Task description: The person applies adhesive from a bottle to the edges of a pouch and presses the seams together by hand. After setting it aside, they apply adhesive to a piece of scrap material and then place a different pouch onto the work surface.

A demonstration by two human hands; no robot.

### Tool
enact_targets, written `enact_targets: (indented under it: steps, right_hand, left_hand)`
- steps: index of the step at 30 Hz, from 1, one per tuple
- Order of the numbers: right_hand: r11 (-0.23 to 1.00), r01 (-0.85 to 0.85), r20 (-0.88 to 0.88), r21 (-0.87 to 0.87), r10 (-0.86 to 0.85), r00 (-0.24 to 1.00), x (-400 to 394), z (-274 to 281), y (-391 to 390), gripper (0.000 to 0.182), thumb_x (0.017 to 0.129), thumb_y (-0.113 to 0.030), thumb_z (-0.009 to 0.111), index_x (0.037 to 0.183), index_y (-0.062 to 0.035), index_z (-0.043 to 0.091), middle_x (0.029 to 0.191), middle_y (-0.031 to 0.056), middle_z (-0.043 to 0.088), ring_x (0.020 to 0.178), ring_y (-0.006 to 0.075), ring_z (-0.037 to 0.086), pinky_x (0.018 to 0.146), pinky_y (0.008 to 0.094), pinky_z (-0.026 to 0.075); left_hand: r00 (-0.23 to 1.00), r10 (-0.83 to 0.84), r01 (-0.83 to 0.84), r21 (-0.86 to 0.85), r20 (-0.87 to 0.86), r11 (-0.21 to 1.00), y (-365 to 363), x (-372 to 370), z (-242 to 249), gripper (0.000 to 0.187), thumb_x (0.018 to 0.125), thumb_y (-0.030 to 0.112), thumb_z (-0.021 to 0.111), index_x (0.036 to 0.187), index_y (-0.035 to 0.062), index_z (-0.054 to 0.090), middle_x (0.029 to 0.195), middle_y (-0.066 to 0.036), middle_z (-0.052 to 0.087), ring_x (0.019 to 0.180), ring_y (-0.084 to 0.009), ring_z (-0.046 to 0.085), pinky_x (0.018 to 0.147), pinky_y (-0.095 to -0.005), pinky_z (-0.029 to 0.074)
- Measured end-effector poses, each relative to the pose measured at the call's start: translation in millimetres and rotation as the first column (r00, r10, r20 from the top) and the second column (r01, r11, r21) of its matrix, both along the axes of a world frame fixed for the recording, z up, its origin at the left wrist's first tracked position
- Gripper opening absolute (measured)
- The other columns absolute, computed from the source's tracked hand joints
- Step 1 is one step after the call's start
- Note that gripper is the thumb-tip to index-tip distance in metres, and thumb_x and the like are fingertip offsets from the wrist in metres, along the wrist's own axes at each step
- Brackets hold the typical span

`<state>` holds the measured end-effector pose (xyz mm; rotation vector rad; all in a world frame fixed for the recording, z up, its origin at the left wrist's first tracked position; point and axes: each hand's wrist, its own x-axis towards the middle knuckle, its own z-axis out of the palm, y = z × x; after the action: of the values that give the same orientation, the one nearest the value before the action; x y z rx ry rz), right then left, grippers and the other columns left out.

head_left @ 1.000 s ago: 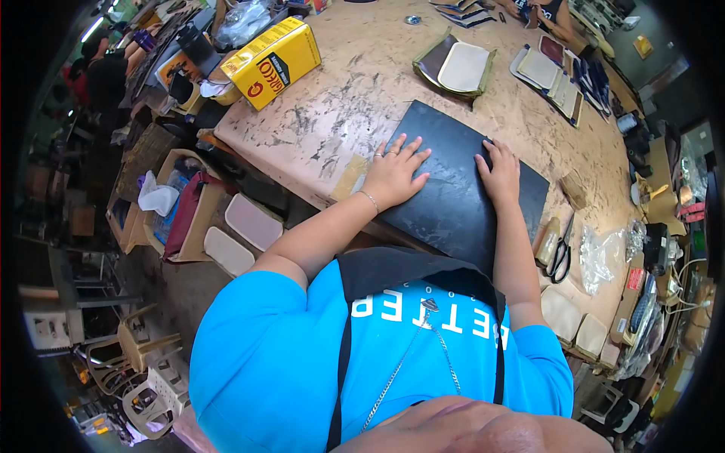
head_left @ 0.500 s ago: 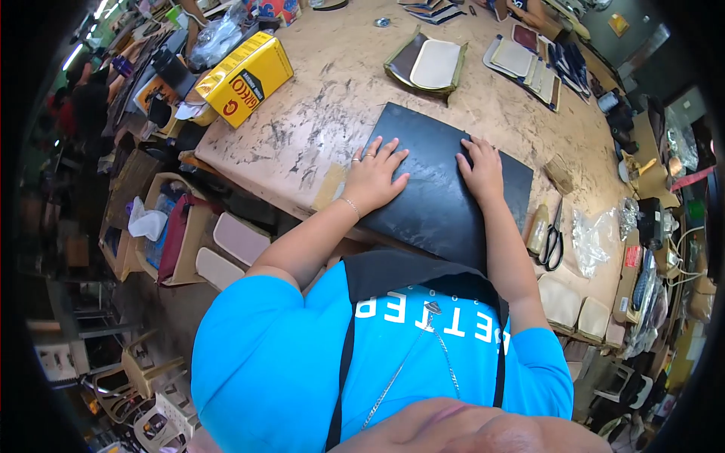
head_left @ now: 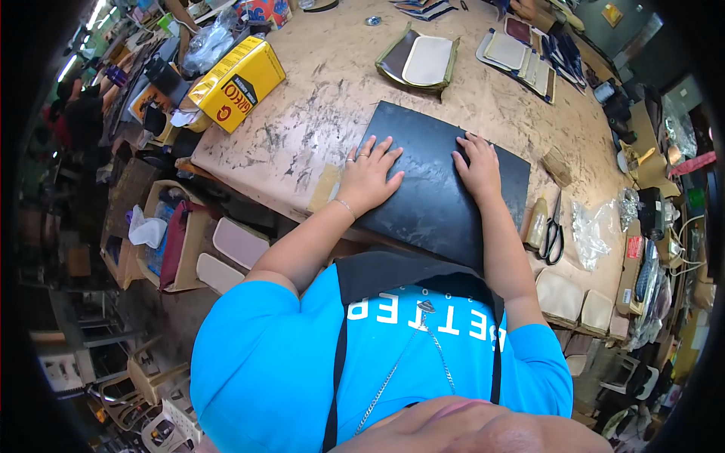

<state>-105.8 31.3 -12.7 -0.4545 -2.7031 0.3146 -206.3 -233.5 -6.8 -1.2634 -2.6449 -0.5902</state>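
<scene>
A flat black board (head_left: 430,189) lies on the worktable (head_left: 302,113) in front of me, at the table's near edge. On its left part my left hand (head_left: 370,175) rests palm down, fingers spread, with rings and a bracelet showing. Toward the board's right side lies my right hand (head_left: 479,167), also palm down with its fingers apart. Neither hand holds anything. Right of the board are a pair of black-handled scissors (head_left: 554,235) and a bottle (head_left: 536,224) with a yellowish body.
A yellow box (head_left: 238,83) stands at the table's left. Pale panels in a green-edged piece (head_left: 428,60) lie beyond the board, with more stacked pieces (head_left: 507,50) to the right. Clear plastic (head_left: 593,230) sits beside the scissors. Another person's arm (head_left: 522,9) shows at the far edge.
The whole view has shifted slightly, with the table items appearing a little further left and up. Both hands remain on the black board in nearly the same pose.
</scene>
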Motion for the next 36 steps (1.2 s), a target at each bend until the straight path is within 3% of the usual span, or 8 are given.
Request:
enact_targets:
  steps: [10, 22, 25, 36]
  right_hand:
    - [1.000, 0.003, -0.024, 0.002, -0.003, 1.000, 1, 1, -2, 0.042, 0.093, -0.037, 0.063, 0.130, -0.0178, 0.062, 0.143, 0.0057, 0.055, 0.140, 0.0267, 0.042, 0.119, 0.0487, 0.027]
    - [1.000, -0.003, -0.018, 0.005, 0.003, 1.000, 2, -1, 0, 0.042, 0.093, -0.037, 0.062, 0.130, -0.0177, 0.062, 0.143, 0.0059, 0.055, 0.140, 0.0272, 0.042, 0.119, 0.0485, 0.027]
    - [1.000, -0.008, -0.023, 0.000, 0.008, 1.000, 2, 0, -1, 0.042, 0.093, -0.037, 0.062, 0.131, -0.0175, 0.062, 0.144, 0.0059, 0.054, 0.141, 0.0274, 0.042, 0.119, 0.0488, 0.027]
    - [0.993, 0.035, -0.010, 0.112, -0.034, 0.999, 9, -2, -22, 0.040, 0.094, -0.033, 0.062, 0.131, -0.0182, 0.061, 0.143, 0.0066, 0.054, 0.139, 0.0296, 0.043, 0.117, 0.0521, 0.029]
  left_hand:
    - [0.999, -0.012, 0.013, 0.019, -0.041, 1.000, -1, -1, -2, 0.049, 0.090, 0.041, 0.063, 0.135, 0.0217, 0.057, 0.151, -0.005, 0.047, 0.142, -0.0359, 0.037, 0.110, -0.0615, 0.032]
    - [0.999, -0.006, 0.006, 0.004, -0.036, 1.000, 0, 0, -2, 0.050, 0.091, 0.042, 0.062, 0.136, 0.0218, 0.057, 0.150, -0.005, 0.047, 0.143, -0.0349, 0.037, 0.112, -0.0603, 0.030]
    - [0.999, -0.020, 0.020, 0.008, -0.028, 1.000, -1, -2, -3, 0.051, 0.092, 0.044, 0.058, 0.136, 0.0197, 0.057, 0.151, -0.009, 0.046, 0.142, -0.0374, 0.037, 0.111, -0.0637, 0.030]
    - [0.999, -0.009, 0.010, 0.018, -0.043, 1.000, -1, -1, -1, 0.049, 0.091, 0.042, 0.062, 0.135, 0.0217, 0.057, 0.150, -0.006, 0.047, 0.142, -0.0342, 0.037, 0.112, -0.0594, 0.031]
